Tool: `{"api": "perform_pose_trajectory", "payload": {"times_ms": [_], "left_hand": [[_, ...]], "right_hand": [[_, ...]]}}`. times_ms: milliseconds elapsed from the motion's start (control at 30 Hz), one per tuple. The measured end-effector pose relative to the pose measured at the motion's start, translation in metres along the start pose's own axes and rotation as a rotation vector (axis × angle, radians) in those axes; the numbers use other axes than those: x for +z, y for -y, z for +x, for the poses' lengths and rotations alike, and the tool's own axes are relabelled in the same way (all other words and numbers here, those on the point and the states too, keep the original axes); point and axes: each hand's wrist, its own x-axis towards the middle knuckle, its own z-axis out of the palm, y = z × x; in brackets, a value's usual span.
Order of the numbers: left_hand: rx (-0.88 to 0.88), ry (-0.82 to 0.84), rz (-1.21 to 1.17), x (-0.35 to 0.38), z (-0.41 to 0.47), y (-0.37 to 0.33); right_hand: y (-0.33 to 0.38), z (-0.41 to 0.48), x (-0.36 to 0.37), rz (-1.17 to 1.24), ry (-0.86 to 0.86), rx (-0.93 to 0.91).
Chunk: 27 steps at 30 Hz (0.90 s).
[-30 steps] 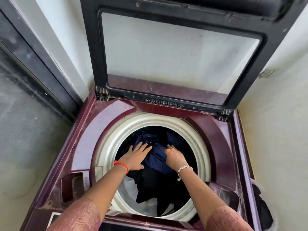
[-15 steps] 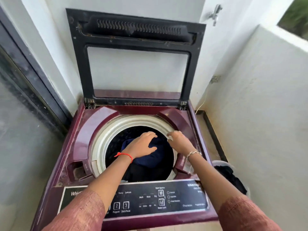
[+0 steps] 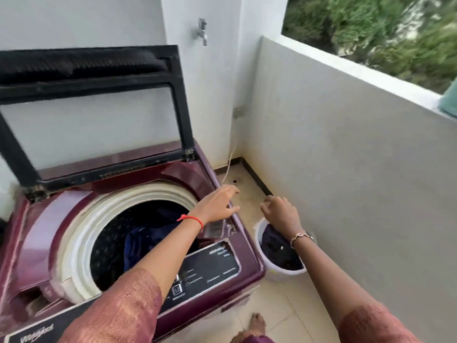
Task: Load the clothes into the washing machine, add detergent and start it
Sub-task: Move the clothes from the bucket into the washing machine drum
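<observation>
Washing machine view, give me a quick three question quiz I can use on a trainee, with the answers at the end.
1. True or false: the lid of the washing machine stands open.
2. Where is the white bucket of dark clothes? A) on the floor, right of the machine. B) on the control panel. C) inside the drum.
3. What do the left hand and the right hand hold?
Key: 1 true. 2 A. 3 nothing; both are open, and the right hand is above the bucket.

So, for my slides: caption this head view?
Washing machine open, left hand and right hand reach toward the bucket of dark clothes.
</observation>
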Motion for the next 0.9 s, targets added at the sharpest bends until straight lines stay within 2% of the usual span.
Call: {"api": "perform_pose_trajectory", "payload": {"times_ms": [100,267,467,667,900], "left_hand": [[0.057,0.103,0.079,0.021,0.051,-0.014],[0.052,0.478,0.301,0.080,0.145,-0.025],[0.044,0.735,0.349,0.163,0.235,-0.046],[0.081,0.803,0.420,0.231,0.286,-0.054],[0.135,0.814,0.631,0.314,0.326,-0.027]], "right_hand": [[-0.052,0.010,0.003,0.004,0.022,0.104],[-0.141,0.047,0.013,0.016,0.089,0.236],[-0.251,0.089,0.033,0.014,0.256,0.296],[-0.336,0.107,0.075,-0.036,0.543,0.290],[-0.400,0.123,0.155,-0.288,0.791,0.030]]}}
